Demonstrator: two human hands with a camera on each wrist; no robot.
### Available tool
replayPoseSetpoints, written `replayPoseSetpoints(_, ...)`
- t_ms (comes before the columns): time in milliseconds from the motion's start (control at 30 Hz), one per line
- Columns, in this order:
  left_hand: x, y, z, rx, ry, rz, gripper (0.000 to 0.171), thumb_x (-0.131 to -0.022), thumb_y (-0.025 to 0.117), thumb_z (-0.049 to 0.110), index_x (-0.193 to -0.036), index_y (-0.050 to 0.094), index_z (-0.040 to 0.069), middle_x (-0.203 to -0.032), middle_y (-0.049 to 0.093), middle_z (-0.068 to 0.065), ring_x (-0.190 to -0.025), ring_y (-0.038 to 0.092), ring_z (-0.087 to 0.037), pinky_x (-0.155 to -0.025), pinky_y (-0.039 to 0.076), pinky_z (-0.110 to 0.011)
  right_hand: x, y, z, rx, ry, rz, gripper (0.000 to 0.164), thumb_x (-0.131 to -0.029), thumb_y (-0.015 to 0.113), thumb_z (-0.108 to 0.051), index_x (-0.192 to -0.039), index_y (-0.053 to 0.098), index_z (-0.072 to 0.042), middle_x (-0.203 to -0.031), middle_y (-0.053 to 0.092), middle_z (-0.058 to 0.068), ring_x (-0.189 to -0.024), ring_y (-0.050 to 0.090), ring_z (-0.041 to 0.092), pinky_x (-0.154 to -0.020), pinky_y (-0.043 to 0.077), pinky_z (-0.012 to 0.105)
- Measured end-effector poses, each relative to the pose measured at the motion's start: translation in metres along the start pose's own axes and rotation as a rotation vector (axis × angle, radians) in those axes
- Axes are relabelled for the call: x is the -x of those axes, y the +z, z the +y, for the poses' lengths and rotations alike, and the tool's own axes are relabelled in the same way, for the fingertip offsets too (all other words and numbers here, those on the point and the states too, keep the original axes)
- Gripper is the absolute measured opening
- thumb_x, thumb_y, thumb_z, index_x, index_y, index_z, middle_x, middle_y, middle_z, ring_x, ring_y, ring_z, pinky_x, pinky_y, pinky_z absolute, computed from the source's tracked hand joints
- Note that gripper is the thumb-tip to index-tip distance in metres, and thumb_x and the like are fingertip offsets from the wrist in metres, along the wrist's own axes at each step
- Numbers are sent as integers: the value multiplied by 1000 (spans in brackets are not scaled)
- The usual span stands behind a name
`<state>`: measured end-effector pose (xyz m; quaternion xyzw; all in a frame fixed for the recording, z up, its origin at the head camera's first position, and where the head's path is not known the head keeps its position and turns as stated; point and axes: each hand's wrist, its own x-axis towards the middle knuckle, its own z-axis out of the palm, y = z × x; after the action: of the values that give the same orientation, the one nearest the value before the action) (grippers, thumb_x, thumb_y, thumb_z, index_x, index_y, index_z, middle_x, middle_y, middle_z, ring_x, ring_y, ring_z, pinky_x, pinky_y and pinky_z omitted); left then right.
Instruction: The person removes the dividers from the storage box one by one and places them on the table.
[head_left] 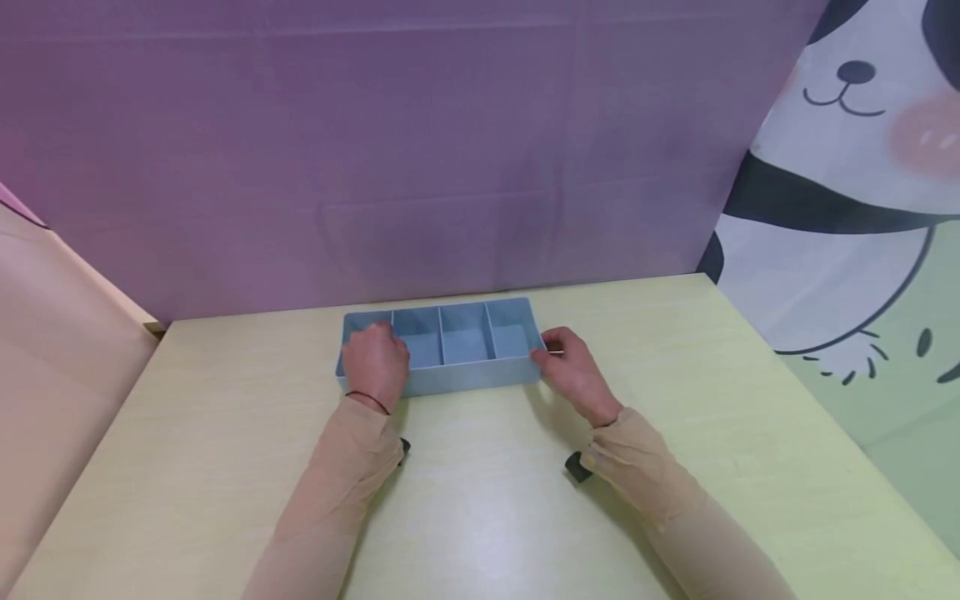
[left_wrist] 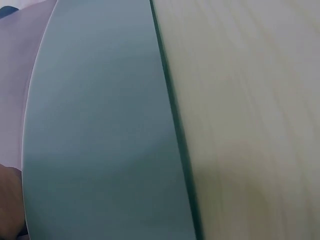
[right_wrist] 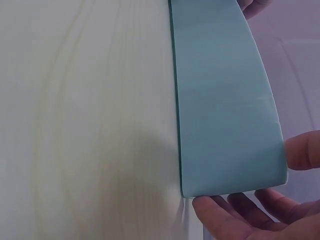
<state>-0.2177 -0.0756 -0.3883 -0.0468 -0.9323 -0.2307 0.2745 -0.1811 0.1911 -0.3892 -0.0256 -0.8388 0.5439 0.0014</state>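
A light blue divided box (head_left: 474,377) with several compartments in a row rests on the table. Over its leftmost compartment is my left hand (head_left: 375,362), back upward and knuckles bent; its fingertips are hidden, so what they hold does not show. Only a sliver of that hand (left_wrist: 10,202) enters the left wrist view, beside the long box wall (left_wrist: 105,120). My right hand (head_left: 573,371) grips the box's right end, thumb at the front corner of the rim. In the right wrist view, its fingers (right_wrist: 220,217) lie against the end wall and its thumb (right_wrist: 304,150) touches the rim.
The pale wooden table (head_left: 480,500) extends in front of the box and to both sides. Close behind the box hangs a purple cloth (head_left: 420,167). A panda-printed cloth (head_left: 847,192) hangs at the right. Small black pieces (head_left: 577,467) show at both sleeves.
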Motion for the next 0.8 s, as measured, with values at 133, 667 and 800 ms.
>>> replayPoseSetpoints(133,0,-1,1,-11,5,7,15,-73,48,5,-59,53,2,-60,59,-21,-58,54,-40,-53,44,-57,0,1,0,-4,2,1,38,-85,53,-16,-114,43,5,-113,49,21,-97,49,28,-80,47,41)
replayPoseSetpoints(667,-1,-4,1,-28,21,29,15,-76,48,6,-64,56,0,-60,59,-21,-57,54,-40,-51,45,-56,2,4,0,5,-26,31,37,-83,55,-16,-111,45,5,-110,51,21,-93,51,26,-75,49,40)
replayPoseSetpoints(800,-1,-5,2,-26,25,29,16,-77,48,6,-64,55,0,-59,59,-21,-57,54,-40,-51,45,-56,2,4,0,6,-24,33,36,-83,55,-16,-111,45,5,-110,51,21,-93,52,26,-75,49,40)
